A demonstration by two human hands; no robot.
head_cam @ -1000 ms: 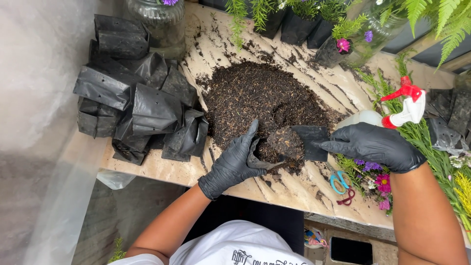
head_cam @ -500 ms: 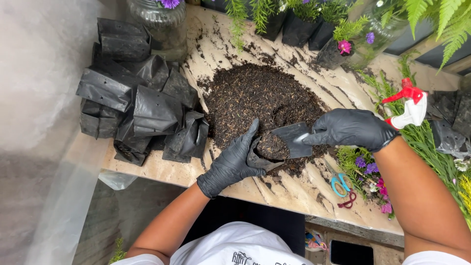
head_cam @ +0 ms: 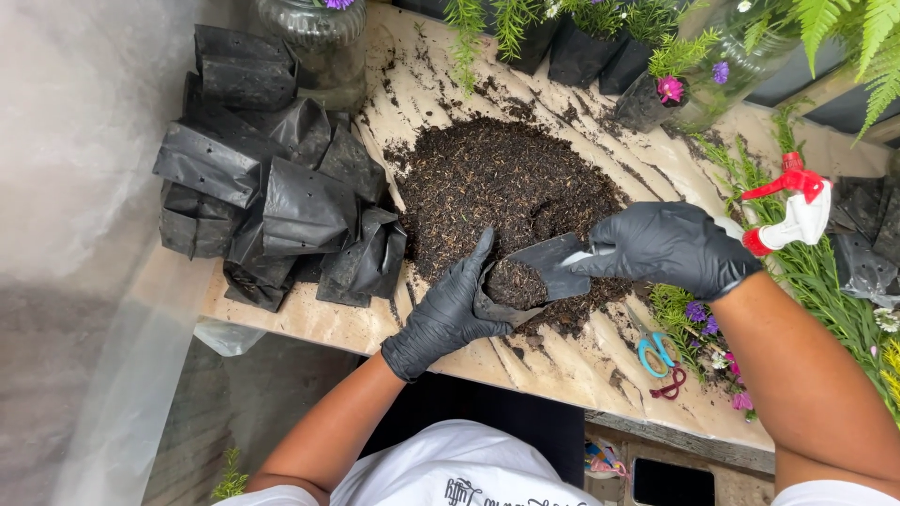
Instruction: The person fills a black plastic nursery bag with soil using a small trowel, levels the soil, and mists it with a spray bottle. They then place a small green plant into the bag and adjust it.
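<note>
Left hand point(head_cam: 448, 314): our black rubbery glove, fingers wrapped round the side of the grow bag point(head_cam: 516, 281), thumb up along its rim; centre of the frame.
Right hand point(head_cam: 664, 245): our matching glove, fingers closed on the scoop point(head_cam: 555, 265), right of centre.
Grow bag: small soft black plastic pouch, mouth open, filled with dark crumbly soil; it sits at the near edge of the soil heap point(head_cam: 502, 183).
Scoop: dark, flat, angular blade, its tip over the bag's mouth.
Soil heap: coarse, fibrous, dark brown, rounded mound in the upper centre.
Table point(head_cam: 572, 361): pale wrinkled covering, streaked with soil.
Empty bags point(head_cam: 272, 178): crumpled glossy black plastic with punched holes, piled at the left.
Spray bottle point(head_cam: 792, 211): white body, red trigger, right edge.
Scissors point(head_cam: 653, 351): blue loop handles, lower right.
</note>
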